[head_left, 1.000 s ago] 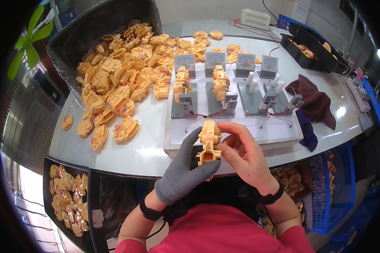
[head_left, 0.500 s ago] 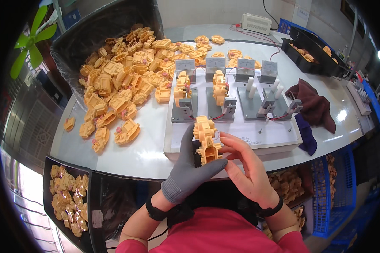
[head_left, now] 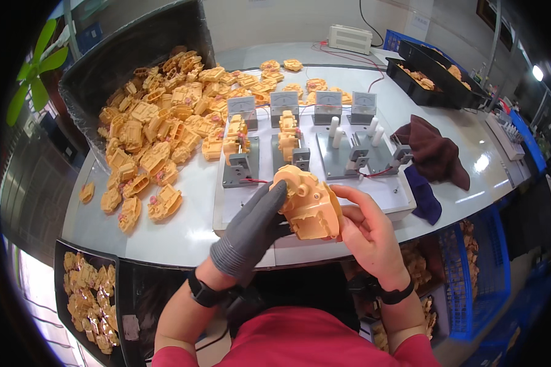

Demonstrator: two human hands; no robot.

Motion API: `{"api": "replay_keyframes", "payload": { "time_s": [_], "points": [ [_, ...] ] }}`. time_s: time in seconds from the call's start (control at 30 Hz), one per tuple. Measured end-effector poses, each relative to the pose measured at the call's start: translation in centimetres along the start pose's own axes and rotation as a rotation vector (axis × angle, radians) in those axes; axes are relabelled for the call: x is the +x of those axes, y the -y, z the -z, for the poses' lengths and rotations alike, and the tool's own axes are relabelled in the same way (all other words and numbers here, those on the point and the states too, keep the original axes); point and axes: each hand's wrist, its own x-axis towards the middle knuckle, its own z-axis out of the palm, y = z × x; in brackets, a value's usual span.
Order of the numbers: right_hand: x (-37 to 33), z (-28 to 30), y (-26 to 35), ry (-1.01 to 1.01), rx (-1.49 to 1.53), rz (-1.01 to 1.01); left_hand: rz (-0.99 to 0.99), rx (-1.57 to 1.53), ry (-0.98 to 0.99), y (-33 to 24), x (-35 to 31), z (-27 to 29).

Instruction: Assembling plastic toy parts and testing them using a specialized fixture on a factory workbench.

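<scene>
A yellow-orange molded plastic housing (head_left: 312,205) is held between my two hands, just in front of the test fixture. My left hand (head_left: 251,217), in a grey glove, grips its left side with the thumb along the edge. My bare right hand (head_left: 370,232) closes on its right side, fingers partly behind it. The housing's broad face, with a round boss and a rectangular opening, is turned up. Beyond it, two similar housings sit on the left grey stations (head_left: 242,174) of the fixture. The right stations (head_left: 340,160) carry bare white pegs (head_left: 338,137).
Analog meters (head_left: 327,105) line the fixture's back. A large heap of housings (head_left: 159,122) spills from a black bin (head_left: 73,85) at left. Brown cloth (head_left: 434,153) and purple cloth (head_left: 422,196) lie at right. Black trays (head_left: 434,95) stand far right; a filled crate (head_left: 121,293) sits below left.
The housing has been turned from its narrow side to show its broad face. My right hand has closed onto its right edge. The whole view has shifted slightly.
</scene>
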Motion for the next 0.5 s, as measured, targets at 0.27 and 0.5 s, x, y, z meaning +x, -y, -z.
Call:
{"api": "replay_keyframes", "payload": {
  "time_s": [0.27, 0.5],
  "points": [
    [1.6, 3.1, 0.2, 0.02, 0.064, 0.044, 0.196, 0.223, 0.158, -4.3, 1.1, 0.1],
    [6.1, 6.0, -5.5, -0.496, -0.224, 0.297, 0.174, -0.225, 0.109, -6.9, 3.0, 1.0]
  ]
}}
